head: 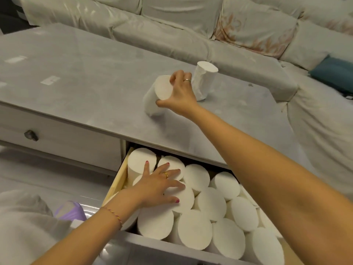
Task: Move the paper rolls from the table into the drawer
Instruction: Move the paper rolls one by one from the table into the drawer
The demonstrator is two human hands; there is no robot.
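Note:
A white paper roll (155,96) stands tilted on the grey table (80,77), and my right hand (181,90) grips its top end. A second roll (203,81) stands upright just behind that hand. Below the table's front edge the drawer (116,180) is pulled out and packed with several white paper rolls (210,222) standing on end. My left hand (158,185) lies flat with fingers spread on the rolls at the drawer's left side, pressing on them without gripping any.
A sofa (172,25) under pale covers runs behind and to the right of the table, with a teal cushion (333,73) on it. A shut drawer with a dark knob (30,135) is at the left. A purple object (69,211) lies on the floor.

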